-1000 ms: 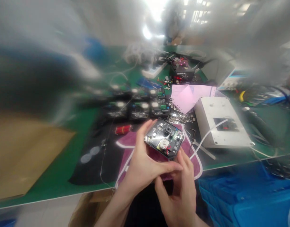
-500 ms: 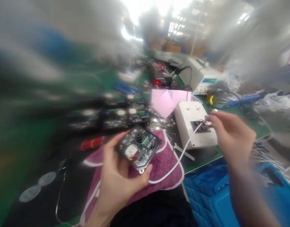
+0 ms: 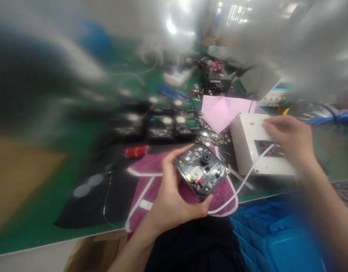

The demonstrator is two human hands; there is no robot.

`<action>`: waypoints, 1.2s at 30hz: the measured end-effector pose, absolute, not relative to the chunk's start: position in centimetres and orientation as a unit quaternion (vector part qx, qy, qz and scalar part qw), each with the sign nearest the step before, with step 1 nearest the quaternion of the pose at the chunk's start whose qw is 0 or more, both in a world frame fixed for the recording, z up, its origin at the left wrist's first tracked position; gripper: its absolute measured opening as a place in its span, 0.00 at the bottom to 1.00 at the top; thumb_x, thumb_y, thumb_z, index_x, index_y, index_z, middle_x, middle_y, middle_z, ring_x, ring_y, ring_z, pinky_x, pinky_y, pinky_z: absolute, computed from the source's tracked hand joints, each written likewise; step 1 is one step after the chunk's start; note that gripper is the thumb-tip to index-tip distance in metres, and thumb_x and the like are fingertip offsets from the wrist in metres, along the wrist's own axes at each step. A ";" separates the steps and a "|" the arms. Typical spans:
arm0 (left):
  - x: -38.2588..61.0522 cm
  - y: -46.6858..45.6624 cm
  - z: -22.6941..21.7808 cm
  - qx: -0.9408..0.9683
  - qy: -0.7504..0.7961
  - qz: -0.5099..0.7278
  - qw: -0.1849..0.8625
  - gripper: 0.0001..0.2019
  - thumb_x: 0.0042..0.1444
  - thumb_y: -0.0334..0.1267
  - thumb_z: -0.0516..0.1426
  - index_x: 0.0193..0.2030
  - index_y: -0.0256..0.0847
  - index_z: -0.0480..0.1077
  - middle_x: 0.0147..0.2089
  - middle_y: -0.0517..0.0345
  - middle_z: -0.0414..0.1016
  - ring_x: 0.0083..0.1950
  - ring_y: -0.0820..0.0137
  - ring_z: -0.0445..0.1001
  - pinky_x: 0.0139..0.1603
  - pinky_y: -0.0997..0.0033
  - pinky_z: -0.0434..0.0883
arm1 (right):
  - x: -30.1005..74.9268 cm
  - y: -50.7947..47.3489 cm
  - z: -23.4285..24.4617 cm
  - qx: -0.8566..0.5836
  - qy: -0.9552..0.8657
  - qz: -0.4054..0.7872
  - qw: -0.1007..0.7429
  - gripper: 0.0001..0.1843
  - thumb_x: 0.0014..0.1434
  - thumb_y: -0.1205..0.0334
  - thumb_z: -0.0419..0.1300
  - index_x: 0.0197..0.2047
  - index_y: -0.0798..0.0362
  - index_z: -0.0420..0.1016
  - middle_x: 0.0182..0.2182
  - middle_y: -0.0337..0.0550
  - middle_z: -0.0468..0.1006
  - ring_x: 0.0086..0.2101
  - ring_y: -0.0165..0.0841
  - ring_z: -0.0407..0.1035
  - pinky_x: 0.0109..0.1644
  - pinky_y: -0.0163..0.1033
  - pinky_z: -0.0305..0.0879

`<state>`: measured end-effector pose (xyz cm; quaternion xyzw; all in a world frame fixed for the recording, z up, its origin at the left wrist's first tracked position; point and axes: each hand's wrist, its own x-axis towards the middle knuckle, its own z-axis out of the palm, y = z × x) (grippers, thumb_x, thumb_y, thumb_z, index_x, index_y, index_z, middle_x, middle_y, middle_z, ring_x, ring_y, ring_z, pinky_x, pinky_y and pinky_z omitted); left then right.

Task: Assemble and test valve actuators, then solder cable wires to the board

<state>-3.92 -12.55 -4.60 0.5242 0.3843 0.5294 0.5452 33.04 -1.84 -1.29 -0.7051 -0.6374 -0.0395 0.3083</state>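
A black octagonal circuit module [image 3: 200, 170] with a lens, a round white part and red wires lies tilted in my left hand [image 3: 176, 200], gripped between thumb and fingers above a purple cloth [image 3: 147, 189]. My right hand [image 3: 293, 139] reaches over a white box [image 3: 246, 132]; its thumb and index fingertips close together at the spot of one of the small toggle switches on top, which they cover. Another toggle switch [image 3: 252, 124] shows beside them. From the black-and-red terminal [image 3: 266, 147], a white cable [image 3: 251, 170] runs down toward the module's underside.
Several similar modules [image 3: 161, 126] stand at the back left. Loose metal hardware [image 3: 210, 138] lies beside pink papers [image 3: 219, 113]. A spanner [image 3: 240, 177], a red bundle [image 3: 136, 151] and clear discs [image 3: 87, 187] lie on the black mat [image 3: 85, 207]. Blue crates [image 3: 276, 234] are below the table edge.
My right hand has moved from beside the terminal up to the switches on the box top. My left hand still holds the module, now turned a little. The view has shifted left.
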 end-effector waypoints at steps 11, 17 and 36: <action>-3.9 -12.6 -5.2 0.518 0.373 0.543 0.545 0.48 0.49 0.33 0.73 0.72 0.51 0.53 0.77 0.45 0.60 0.78 0.48 0.65 0.77 0.44 0.69 | 33.0 -1.6 -1.1 -0.696 -0.645 -0.026 0.316 0.14 0.71 0.56 0.64 0.50 0.57 0.85 0.46 0.54 0.86 0.45 0.36 0.79 0.52 0.40 0.67; -3.9 -12.6 -5.2 0.529 0.369 0.545 0.536 0.47 0.50 0.35 0.73 0.72 0.52 0.53 0.77 0.46 0.61 0.77 0.48 0.67 0.74 0.48 0.73 | 32.9 -1.6 -1.2 -0.688 -0.656 -0.036 0.307 0.14 0.70 0.55 0.65 0.51 0.55 0.85 0.47 0.53 0.86 0.47 0.36 0.80 0.54 0.40 0.68; -3.9 -13.0 -4.8 0.557 0.373 0.537 0.512 0.52 0.46 0.32 0.74 0.74 0.49 0.51 0.77 0.43 0.60 0.77 0.48 0.65 0.78 0.45 0.68 | 19.7 -4.0 2.9 -0.394 -0.905 -0.114 -0.112 0.12 0.72 0.66 0.57 0.37 0.55 0.80 0.36 0.51 0.80 0.38 0.43 0.69 0.47 0.47 0.65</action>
